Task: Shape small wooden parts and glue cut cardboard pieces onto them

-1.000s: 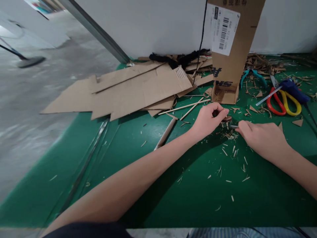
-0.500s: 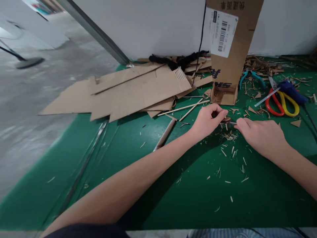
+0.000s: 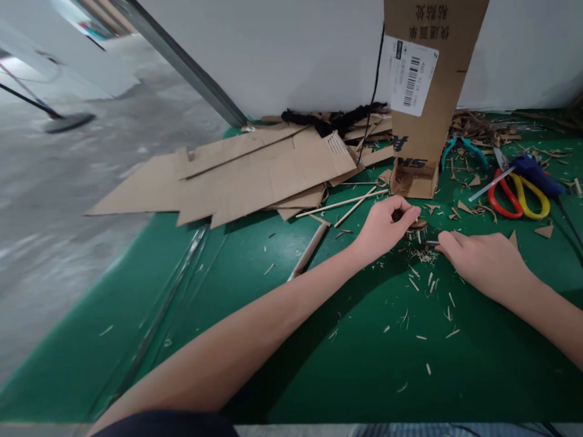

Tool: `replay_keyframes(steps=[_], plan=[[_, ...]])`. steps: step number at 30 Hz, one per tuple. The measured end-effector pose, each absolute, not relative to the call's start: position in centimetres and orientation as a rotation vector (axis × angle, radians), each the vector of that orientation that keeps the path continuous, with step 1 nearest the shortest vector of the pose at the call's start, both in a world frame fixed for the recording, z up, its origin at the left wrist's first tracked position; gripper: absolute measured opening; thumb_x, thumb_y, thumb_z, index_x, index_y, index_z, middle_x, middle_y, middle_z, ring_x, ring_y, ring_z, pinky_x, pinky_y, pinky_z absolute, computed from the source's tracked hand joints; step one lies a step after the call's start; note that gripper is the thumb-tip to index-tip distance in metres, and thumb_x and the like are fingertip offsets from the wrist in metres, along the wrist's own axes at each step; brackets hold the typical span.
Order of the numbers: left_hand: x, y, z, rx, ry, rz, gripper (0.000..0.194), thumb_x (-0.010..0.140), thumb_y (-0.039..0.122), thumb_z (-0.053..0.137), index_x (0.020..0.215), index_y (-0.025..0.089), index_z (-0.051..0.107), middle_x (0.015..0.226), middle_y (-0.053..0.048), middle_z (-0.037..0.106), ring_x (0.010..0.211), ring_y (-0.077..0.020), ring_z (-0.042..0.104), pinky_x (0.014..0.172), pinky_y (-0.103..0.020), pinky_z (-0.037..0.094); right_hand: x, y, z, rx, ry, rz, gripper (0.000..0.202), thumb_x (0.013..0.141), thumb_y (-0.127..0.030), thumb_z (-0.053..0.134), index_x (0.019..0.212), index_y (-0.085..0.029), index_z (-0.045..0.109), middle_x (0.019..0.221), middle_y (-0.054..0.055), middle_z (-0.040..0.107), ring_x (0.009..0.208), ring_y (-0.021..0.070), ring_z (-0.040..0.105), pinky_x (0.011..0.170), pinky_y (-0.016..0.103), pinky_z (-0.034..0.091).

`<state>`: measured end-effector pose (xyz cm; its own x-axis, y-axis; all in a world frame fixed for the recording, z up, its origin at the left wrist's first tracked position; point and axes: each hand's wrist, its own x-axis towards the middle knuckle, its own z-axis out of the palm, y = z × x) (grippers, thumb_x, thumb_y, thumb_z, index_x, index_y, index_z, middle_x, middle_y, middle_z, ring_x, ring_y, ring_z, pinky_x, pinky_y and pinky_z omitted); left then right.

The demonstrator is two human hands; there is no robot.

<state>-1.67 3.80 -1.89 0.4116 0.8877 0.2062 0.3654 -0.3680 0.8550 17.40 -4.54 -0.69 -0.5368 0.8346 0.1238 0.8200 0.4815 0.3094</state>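
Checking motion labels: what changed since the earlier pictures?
Right hand brought its thin grey tool close to the brown piece in the left hand, then drew it back down the picture; a gap shows now. Nothing let go. Both holds, scissors and flat cardboard unchanged.

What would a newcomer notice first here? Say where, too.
Likely the tall cardboard piece with a white label, upright at the back. To its right, scissors with red and yellow handles lie on the table. Nearer, the left hand holds a small brown piece by pale shavings, the right hand a thin grey tool.
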Motion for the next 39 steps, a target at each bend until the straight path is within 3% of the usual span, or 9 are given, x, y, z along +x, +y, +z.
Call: replay_keyframes(steps=[11,15,22,33,39], plan=[[-1.6,3.9,-2.2,1.888,1.069,0.905,0.024,0.088,0.027,0.055,0.066,0.017,0.053,0.065,-0.001,0.055,0.06,-0.0123,0.05,0.057,-0.026,0.039,17.7,-3.4,-0.4,1.518,2.727,0.645,0.034,0.099,-0.035,0.029,0.076,-0.018,0.047,0.05,-0.003,0.046,0.037,0.009,0.023,0.048,0.028,0.004],[-1.5,4.0,-2.3,1.904,1.074,0.928,0.022,0.088,0.024,0.055,0.067,0.017,0.054,0.066,-0.001,0.056,0.062,-0.0121,0.051,0.059,-0.026,0.039,17.3,-3.0,-0.6,1.521,2.672,0.743,0.027,0.097,-0.026,0.032,0.077,-0.018,0.047,0.051,-0.002,0.046,0.038,0.0098,0.025,0.048,0.028,0.005],[-1.4,3.9,-2.3,1.928,1.086,0.927,0.021,0.088,0.023,0.054,0.068,0.017,0.055,0.067,-0.001,0.058,0.063,-0.0125,0.052,0.058,-0.026,0.04,16.8,-3.8,-0.5,1.487,2.599,0.509,0.014,0.091,-0.013,0.036,0.089,-0.017,0.049,0.062,-0.002,0.053,0.039,0.0097,0.026,0.047,0.028,0.009],[-1.5,4.0,-2.2,1.938,1.101,0.898,0.023,0.089,0.028,0.054,0.069,0.017,0.056,0.067,-0.001,0.058,0.062,-0.0125,0.051,0.058,-0.027,0.04,16.6,-3.6,-0.5,1.526,2.614,0.616,0.018,0.091,-0.014,0.035,0.081,-0.018,0.049,0.053,-0.001,0.049,0.038,0.0106,0.029,0.047,0.028,0.007],[-1.5,4.0,-2.4,1.941,1.094,0.91,0.023,0.089,0.028,0.054,0.068,0.017,0.056,0.067,-0.001,0.058,0.063,-0.0127,0.052,0.059,-0.027,0.04,15.9,-4.5,0.0,1.518,2.538,0.492,0.017,0.084,-0.003,0.038,0.086,-0.016,0.049,0.052,-0.003,0.049,0.036,0.0092,0.03,0.046,0.027,0.008]])
